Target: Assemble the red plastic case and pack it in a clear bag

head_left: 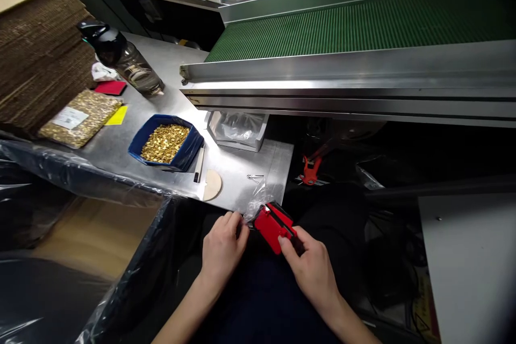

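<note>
Bench (237, 169): grey metal, ran from the upper left to the centre of the frame, brightly lit near its right end.
Cardboard (40, 48): stood stacked at the upper left.
Bin (161, 220): lined with clear plastic, filled the lower left; brown board showed inside.
Packet (91, 113): held gold bits and bore a white label; lay just beside the cardboard.
Yellow slip (117, 115): lay at the packet's right edge.
Bottle (135, 67): dark-capped and clear-bodied, was at the upper left, beyond the packet.
Tray (139, 155): blue, held loose gold pieces, left of centre.
Knife (199, 164): white with a black end, lay just right of the tray.
Disc (212, 185): pale and round, lay near the knife.
Left hand (224, 242): lower centre, fingers bent together, tips at the film's lower edge; whether they pinched it, could not tell.
Box (237, 130): grey, held clear bags, below the conveyor's near edge.
Film (258, 201): clear and crumpled, reached from the bench edge to the red case.
Red case (271, 231): red with black parts, was tilted between the hands, below centre.
Right hand (312, 266): gripped the case's lower right end between thumb and fingers.
Orange tool (310, 170): was right of the bench.
Conveyor (322, 27): green ribbed belt, crossed the upper right.
Panel (475, 258): pale, was at the lower right.
</note>
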`<state>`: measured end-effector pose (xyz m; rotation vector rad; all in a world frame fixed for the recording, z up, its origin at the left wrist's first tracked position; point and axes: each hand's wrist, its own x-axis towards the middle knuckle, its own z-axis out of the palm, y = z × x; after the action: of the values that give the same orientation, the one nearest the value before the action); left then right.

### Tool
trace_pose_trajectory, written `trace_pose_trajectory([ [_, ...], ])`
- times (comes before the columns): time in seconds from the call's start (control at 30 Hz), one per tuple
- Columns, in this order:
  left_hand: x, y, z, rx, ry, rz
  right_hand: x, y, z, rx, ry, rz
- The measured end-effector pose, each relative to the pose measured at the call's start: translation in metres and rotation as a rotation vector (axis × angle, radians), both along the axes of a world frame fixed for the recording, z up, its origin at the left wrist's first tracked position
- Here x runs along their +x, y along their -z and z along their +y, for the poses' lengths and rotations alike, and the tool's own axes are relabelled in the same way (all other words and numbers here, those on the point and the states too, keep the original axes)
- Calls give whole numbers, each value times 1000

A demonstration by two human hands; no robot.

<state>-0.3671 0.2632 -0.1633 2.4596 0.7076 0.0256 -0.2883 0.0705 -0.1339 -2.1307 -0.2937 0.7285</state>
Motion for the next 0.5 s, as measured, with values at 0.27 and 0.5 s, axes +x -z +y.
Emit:
trace_pose_trajectory([
  [0.27,7,-5,-6,-414,-31,-53,-7,9,6,62,3,-15],
  [0.5,9,-5,-13,-358,-62,-94,-9,13,11,-163,-352,-333],
])
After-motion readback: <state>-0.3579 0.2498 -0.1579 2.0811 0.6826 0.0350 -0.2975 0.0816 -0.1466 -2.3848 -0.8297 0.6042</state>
